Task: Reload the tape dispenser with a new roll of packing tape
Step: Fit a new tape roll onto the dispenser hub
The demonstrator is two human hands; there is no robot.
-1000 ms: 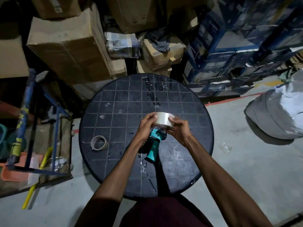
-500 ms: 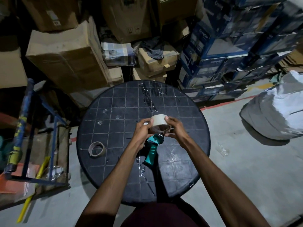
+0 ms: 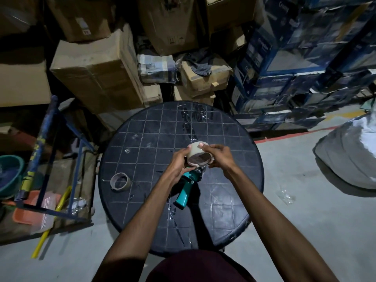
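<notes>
A pale roll of packing tape (image 3: pixel 198 153) is held above the middle of the round black table (image 3: pixel 234 210), its open core facing me. My left hand (image 3: pixel 179 162) grips the roll's left side and my right hand (image 3: pixel 220 157) grips its right side, a fingertip over the top rim. Just below the roll is the teal tape dispenser (image 3: pixel 188 186), its handle pointing down toward me and its head partly hidden behind my hands. Whether the roll sits on the dispenser's hub cannot be told. An empty brown cardboard core (image 3: pixel 120 181) lies on the table's left part.
Stacked cardboard boxes (image 3: pixel 97 70) and blue printed cartons (image 3: pixel 284 64) crowd behind the table. A blue metal frame (image 3: pixel 46 155) and a yellow stick (image 3: pixel 50 224) stand at the left. A large grey sack (image 3: pixel 352 155) lies on the concrete floor at the right.
The roll has tilted so that its open core now faces me; earlier I saw mostly its outer band. Both hands stay on it above the dispenser.
</notes>
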